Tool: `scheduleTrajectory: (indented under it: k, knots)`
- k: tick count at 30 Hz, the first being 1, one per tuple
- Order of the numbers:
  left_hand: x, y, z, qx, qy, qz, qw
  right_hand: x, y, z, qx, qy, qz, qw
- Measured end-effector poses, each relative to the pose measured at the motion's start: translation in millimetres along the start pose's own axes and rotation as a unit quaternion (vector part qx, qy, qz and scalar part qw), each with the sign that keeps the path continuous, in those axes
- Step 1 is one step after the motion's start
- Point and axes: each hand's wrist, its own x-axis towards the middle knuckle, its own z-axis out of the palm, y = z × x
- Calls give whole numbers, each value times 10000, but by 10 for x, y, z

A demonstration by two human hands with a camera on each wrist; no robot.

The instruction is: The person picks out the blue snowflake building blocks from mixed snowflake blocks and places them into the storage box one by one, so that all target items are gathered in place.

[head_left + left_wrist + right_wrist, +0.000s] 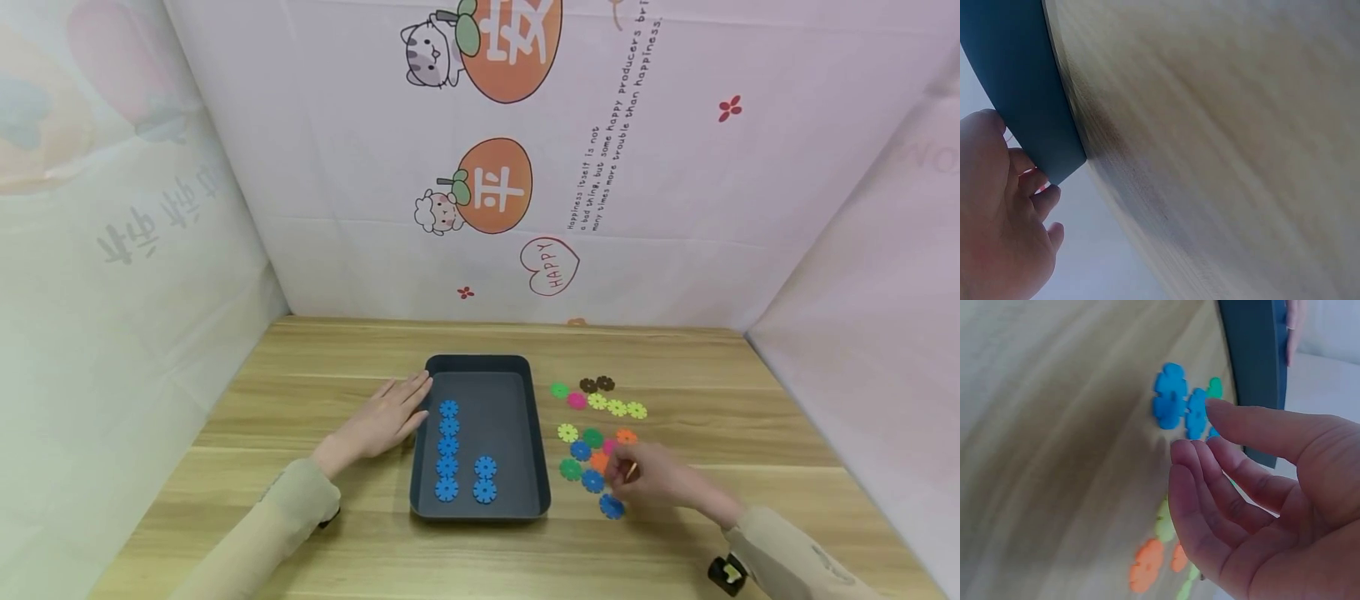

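My left hand (386, 417) rests at the left side of a dark grey tray (498, 433), fingers extended onto its rim. In the left wrist view, the fingertips (1047, 197) lie against the tray's edge. Inside the tray, notched blue plastic discs (447, 446) form a column of several, with two more blue discs (485, 479) to the right. My right hand (652, 475) hovers over loose discs right of the tray. Its thumb and bent fingers stand apart, nothing between them, close to a blue disc (1169, 397) nearest the table's front.
Loose discs lie right of the tray: green (571, 469), orange (626, 437), pink (577, 401), yellow (617, 407) and brown (605, 383). A printed white cloth (360, 208) hangs behind the wooden table (337, 542), with more cloth at both sides.
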Motion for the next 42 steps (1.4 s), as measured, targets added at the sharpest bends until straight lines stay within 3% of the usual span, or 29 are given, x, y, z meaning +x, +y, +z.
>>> scheduleTrajectory:
  k: [29, 42]
  knots:
    - [-9, -1, 11, -53, 53, -24, 10000, 4, 73, 108, -92, -123, 352, 9993]
    - [-15, 1, 8, -117, 32, -57, 9999, -3, 50, 97, -114, -84, 297, 9995]
